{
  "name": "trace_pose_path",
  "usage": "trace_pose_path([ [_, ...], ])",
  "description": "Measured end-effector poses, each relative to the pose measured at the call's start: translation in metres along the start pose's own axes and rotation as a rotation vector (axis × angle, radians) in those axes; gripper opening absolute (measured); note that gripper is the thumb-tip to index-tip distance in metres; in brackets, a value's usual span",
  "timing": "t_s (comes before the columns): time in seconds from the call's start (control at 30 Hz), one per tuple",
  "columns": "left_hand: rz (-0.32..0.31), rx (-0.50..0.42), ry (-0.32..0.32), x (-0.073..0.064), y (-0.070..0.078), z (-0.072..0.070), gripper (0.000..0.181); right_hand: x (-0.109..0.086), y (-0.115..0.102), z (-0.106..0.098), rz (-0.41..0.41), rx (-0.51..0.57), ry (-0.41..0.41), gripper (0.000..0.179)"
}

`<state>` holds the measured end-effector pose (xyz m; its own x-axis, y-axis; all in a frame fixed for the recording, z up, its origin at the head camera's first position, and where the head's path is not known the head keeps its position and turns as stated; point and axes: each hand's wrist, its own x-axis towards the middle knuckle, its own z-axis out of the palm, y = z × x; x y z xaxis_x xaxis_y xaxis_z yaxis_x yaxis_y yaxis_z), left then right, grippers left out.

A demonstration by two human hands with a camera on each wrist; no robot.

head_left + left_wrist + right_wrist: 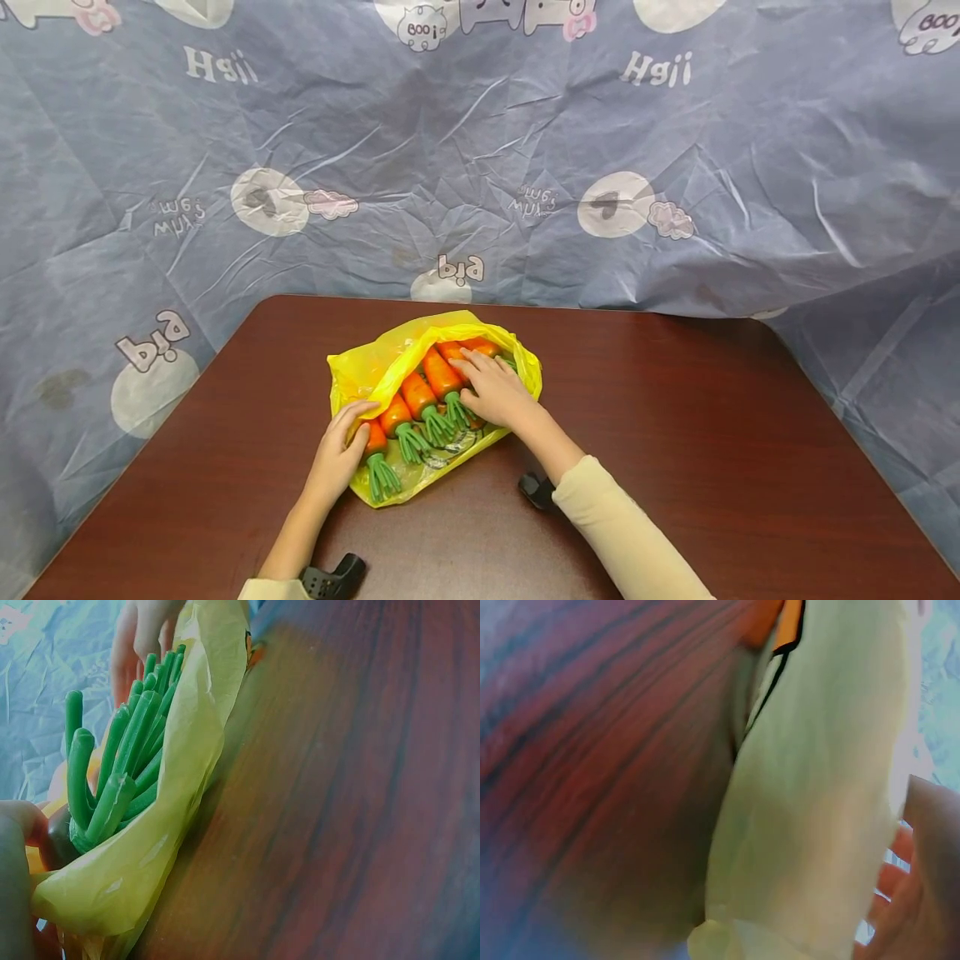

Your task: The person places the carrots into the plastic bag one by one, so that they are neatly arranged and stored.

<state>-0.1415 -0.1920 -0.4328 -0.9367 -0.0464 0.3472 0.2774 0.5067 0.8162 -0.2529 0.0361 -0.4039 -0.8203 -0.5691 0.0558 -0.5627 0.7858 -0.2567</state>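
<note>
A yellow plastic bag (420,321) lies on its side, its mouth facing me. Several toy-like carrots (442,375) with green tops (135,742) lie in a row inside it. At the bag's left end, my left hand (337,450) grips the edge, fingers over the upper rim and thumb beside the leftmost carrot (372,437). My right hand (495,392) rests on the carrots at the right end, fingers extended and pointing into the mouth; it covers part of them. The right wrist view shows the bag's side (802,787) close up, with the right hand (922,877) at its edge.
The bag lies on a dark reddish-brown table (675,433). Behind the table hangs a wrinkled grey-blue printed cloth (480,150). Black wrist devices sit on the left wrist (333,577) and right wrist (536,490).
</note>
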Motion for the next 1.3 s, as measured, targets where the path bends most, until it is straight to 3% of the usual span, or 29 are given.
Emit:
trace_pose_path([
  [0.23,0.0,0.012,0.003,0.0,-0.001,0.001,0.026,-0.015,0.002,-0.005,0.017,0.027,0.146,0.047],
  [0.47,0.003,0.002,0.011,0.004,-0.031,0.006,0.027,-0.031,0.011,-0.014,0.086,0.104,0.255,0.043],
  [0.63,0.029,0.008,0.01,0.004,-0.039,0.006,0.027,-0.043,0.021,-0.025,0.137,0.171,0.292,0.043],
  [0.83,0.064,0.025,0.031,0.003,-0.042,0.008,0.027,-0.061,0.048,-0.041,0.22,0.215,0.372,0.045],
  [1.07,0.041,0.016,0.017,0.003,-0.042,0.007,0.027,-0.086,0.088,-0.063,0.351,0.265,0.48,0.045],
  [1.3,0.004,0.016,0.011,0.003,-0.036,0.007,0.028,-0.114,0.115,-0.075,0.425,0.227,0.476,0.049],
])
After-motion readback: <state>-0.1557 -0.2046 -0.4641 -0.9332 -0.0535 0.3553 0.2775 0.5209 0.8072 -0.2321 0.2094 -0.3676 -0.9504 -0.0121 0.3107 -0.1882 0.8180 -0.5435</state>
